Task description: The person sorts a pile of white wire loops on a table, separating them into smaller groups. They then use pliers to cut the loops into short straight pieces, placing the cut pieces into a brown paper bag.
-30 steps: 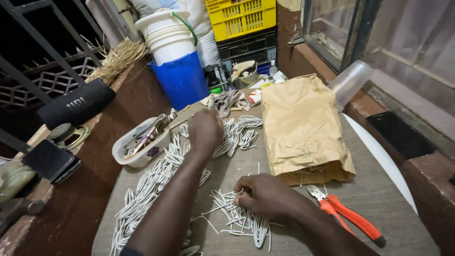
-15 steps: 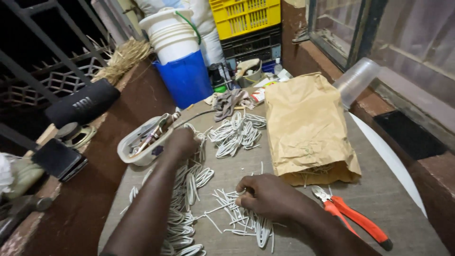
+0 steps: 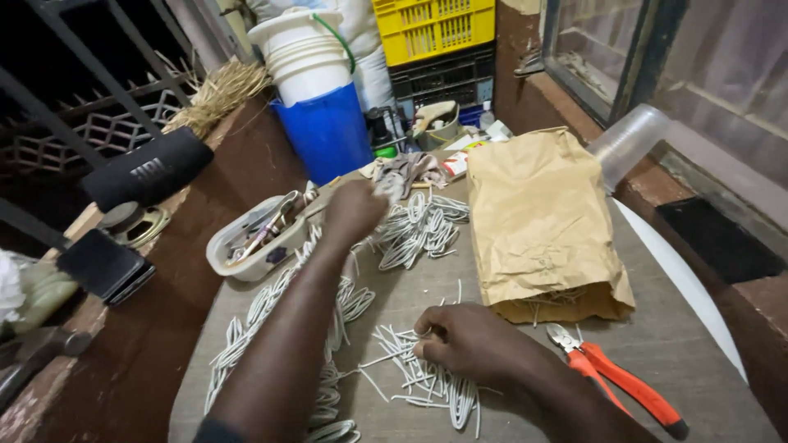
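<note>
Left hand (image 3: 355, 209) has moved forward again from the near bundles to the far heap of bent white wire pieces (image 3: 420, 230), fingers curled on them. Right hand (image 3: 468, 344) stays pinched on the cut wire pieces (image 3: 427, 381) near the bench (image 3: 673, 328) edge. Orange pliers (image 3: 616, 381) lie untouched beside it.

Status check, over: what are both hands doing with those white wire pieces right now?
Left hand closed over bent white wire loops. Right hand pinching cut wire pieces. Orange pliers idle beside.
</note>
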